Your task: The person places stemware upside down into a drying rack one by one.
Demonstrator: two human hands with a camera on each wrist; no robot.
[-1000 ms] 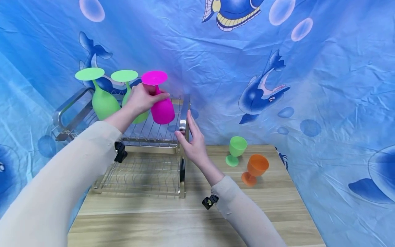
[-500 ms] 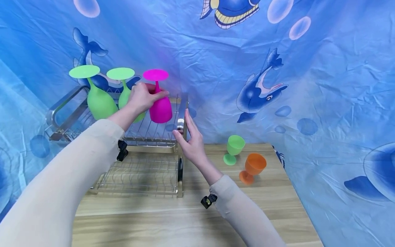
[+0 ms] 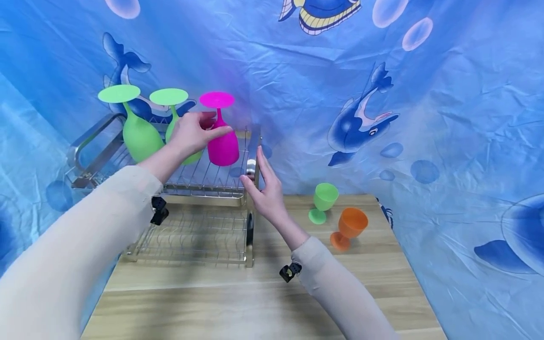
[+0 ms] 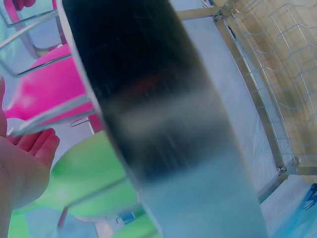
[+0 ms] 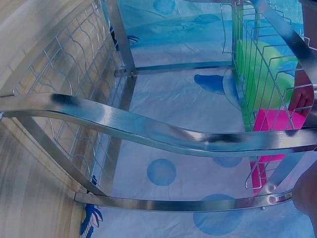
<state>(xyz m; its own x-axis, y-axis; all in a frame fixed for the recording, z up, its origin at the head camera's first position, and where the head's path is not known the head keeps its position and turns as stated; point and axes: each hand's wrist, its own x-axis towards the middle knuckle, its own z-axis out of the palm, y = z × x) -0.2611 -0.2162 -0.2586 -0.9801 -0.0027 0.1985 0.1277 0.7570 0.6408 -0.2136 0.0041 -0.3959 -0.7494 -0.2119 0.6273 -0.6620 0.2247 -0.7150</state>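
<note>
In the head view my left hand (image 3: pixel 193 132) is at an upside-down magenta goblet (image 3: pixel 223 147) on the dish rack's upper tier. Its thumb lies across the goblet's shoulder, while the fingertips stop beside the bare stem and a gap shows between thumb and fingers. Two upside-down green goblets lean to the left: one large (image 3: pixel 140 137), the other (image 3: pixel 171 97) partly behind my hand. My right hand (image 3: pixel 268 191) rests against the right side of the metal rack (image 3: pixel 212 200), fingers straight and thumb apart. The right wrist view shows the magenta goblet (image 5: pixel 277 121) through the wires.
A small green goblet (image 3: pixel 326 196) and an orange goblet (image 3: pixel 353 222) stand upright on the wooden table (image 3: pixel 238 307), right of the rack. The rack's lower tier (image 3: pixel 195 236) has wire slots. A blue sea-print curtain (image 3: pixel 293 118) hangs close behind.
The magenta goblet has come more upright. My left hand has shifted slightly down and left relative to it, its fingers looser. My right hand stays against the rack.
</note>
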